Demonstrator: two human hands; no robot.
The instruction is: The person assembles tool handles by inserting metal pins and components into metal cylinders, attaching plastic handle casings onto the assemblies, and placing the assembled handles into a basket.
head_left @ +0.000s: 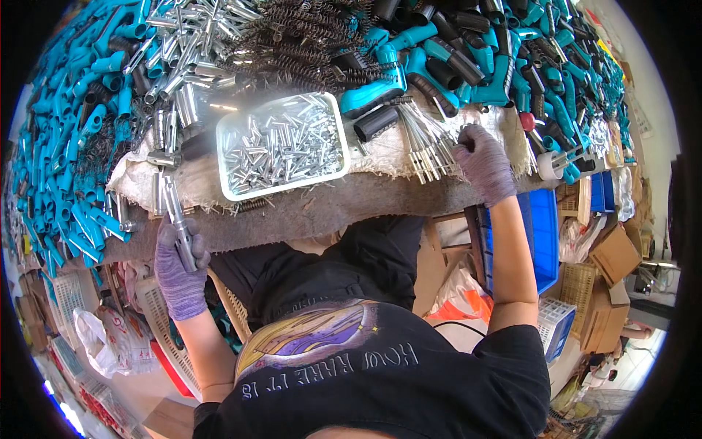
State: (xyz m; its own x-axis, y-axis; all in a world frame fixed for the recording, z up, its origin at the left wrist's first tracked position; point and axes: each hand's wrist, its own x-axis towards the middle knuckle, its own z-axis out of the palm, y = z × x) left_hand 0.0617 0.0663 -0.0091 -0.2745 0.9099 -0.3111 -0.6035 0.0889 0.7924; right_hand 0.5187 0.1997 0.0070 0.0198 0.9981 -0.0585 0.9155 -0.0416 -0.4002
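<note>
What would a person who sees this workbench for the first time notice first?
The eye goes first to the heaps of teal plastic handles banked along the left side and the far right of the bench. In the middle stands a white tray full of small shiny metal pins, with dark coiled springs piled behind it. In front, the gloved left hand grips a metal tube, and the gloved right hand rests on a fan of thin metal rods.
</note>
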